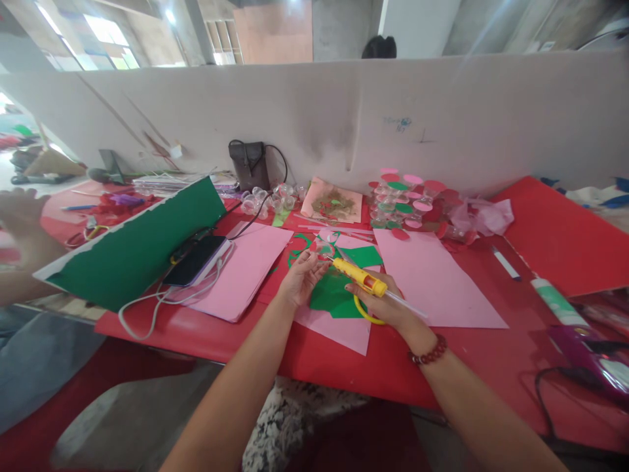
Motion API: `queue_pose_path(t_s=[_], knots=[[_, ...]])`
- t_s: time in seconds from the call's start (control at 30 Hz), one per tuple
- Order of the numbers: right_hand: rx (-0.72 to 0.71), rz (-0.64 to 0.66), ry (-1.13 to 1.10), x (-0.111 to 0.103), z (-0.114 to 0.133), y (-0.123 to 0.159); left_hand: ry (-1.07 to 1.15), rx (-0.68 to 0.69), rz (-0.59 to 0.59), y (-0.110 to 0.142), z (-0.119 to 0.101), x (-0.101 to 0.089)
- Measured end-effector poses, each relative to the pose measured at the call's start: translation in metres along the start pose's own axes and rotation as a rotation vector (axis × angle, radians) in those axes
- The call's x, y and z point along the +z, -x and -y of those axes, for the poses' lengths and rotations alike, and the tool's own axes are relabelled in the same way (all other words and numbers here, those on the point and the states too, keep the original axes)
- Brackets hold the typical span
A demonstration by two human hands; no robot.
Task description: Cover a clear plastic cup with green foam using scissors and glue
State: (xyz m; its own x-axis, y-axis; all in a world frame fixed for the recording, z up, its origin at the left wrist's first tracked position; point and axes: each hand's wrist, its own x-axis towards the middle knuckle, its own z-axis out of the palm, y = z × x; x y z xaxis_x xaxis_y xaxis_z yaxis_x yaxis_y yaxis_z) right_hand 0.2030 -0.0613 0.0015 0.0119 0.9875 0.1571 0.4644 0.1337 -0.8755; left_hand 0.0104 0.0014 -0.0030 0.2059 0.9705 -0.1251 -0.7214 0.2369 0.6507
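My right hand is wrapped round a yellow hot glue gun, with a clear glue stick poking out of its back end. The gun's nozzle points left, close to the fingertips of my left hand. Those fingers pinch a small clear plastic cup with some red on it; its details are too small to make out. Below both hands lie cut green paper and a pink sheet. A yellow loop, perhaps a scissors handle, shows under my right hand.
Clear cups topped with coloured discs stand at the back. Pink paper stacks lie either side. A phone with a white cable leans by a green board. At right are a white tube and a purple device. Another person's arm appears left.
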Motion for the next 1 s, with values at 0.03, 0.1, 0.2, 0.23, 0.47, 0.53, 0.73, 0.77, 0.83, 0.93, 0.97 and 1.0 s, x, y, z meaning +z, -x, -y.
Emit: queue_pose_path(t_s=[0.03,0.1,0.2,0.23,0.47,0.53,0.73,0.77,0.83,0.93,0.97,1.0], knots=[[-0.008,-0.001,-0.009,0.000,-0.001,0.000,-0.002,-0.004,0.001,0.000,-0.001,0.000],[-0.022,0.004,-0.015,-0.001,-0.002,-0.001,-0.005,-0.017,0.000,0.001,-0.002,0.001],[-0.056,0.016,0.000,-0.001,-0.002,-0.001,-0.004,-0.029,0.000,0.002,-0.005,0.001],[-0.066,0.015,0.003,-0.002,-0.002,-0.002,-0.002,-0.023,-0.002,0.002,-0.005,0.001],[-0.103,-0.166,-0.147,-0.010,0.002,-0.006,-0.005,0.143,-0.129,-0.003,-0.008,-0.005],[-0.107,-0.178,-0.179,-0.011,0.004,-0.006,-0.008,0.146,-0.122,-0.003,-0.008,-0.005],[-0.030,-0.100,-0.090,-0.006,-0.003,-0.004,-0.025,0.091,-0.042,0.000,-0.004,0.000],[-0.024,-0.092,-0.078,-0.004,-0.005,-0.004,-0.024,0.092,-0.035,0.001,-0.003,0.000],[-0.030,-0.081,-0.069,-0.002,-0.006,-0.004,-0.023,0.095,-0.019,0.001,-0.003,0.000],[-0.049,-0.061,-0.081,-0.001,-0.003,-0.003,-0.033,0.091,-0.003,0.000,-0.003,-0.002],[-0.053,-0.059,-0.086,-0.001,-0.001,-0.003,-0.035,0.090,-0.003,-0.001,-0.002,-0.002],[-0.058,-0.057,-0.091,-0.002,0.001,-0.003,-0.036,0.090,-0.004,-0.001,-0.002,-0.003]])
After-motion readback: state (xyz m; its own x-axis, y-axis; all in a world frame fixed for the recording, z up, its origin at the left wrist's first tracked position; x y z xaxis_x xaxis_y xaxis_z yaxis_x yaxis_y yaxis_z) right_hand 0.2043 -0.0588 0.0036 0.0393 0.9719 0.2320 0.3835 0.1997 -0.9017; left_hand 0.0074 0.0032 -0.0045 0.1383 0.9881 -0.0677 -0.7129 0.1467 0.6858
